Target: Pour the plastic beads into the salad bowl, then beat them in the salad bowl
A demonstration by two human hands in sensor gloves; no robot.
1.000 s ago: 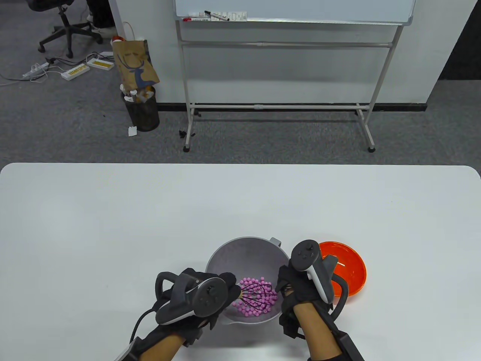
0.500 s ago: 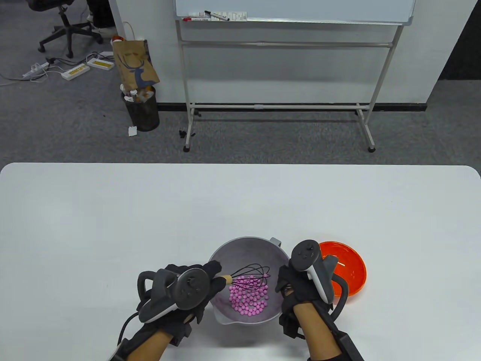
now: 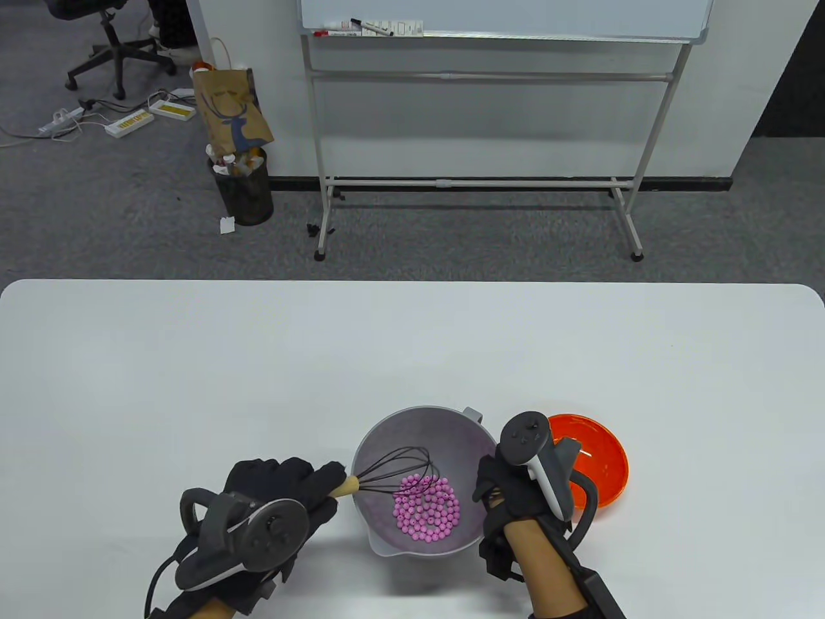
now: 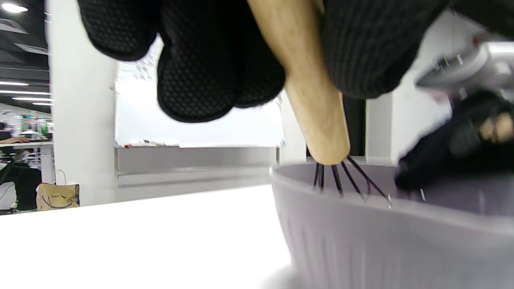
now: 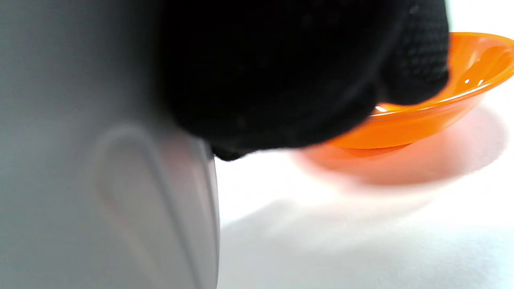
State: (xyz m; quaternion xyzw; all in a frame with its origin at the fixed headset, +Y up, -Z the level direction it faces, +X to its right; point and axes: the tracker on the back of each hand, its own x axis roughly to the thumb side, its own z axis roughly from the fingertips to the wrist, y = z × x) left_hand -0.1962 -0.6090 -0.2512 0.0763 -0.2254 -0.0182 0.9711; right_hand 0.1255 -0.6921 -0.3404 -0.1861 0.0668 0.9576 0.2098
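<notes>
Pink beads [image 3: 427, 514] are sitting in the grey salad bowl [image 3: 425, 425]; the left hand [image 3: 277, 490] is clenching the whisk [image 3: 393, 476], its handle mostly hidden. The right hand [image 3: 509, 496] is hugging the rim, its grip unclear.

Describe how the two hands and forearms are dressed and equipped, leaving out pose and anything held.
Both the left hand and right hand wear black textured knit gloves. Each has a dark grey tracker with a ring and a pale underside strapped to its back. A black cable trails from the left wrist; the forearms are bare, with black straps.
</notes>
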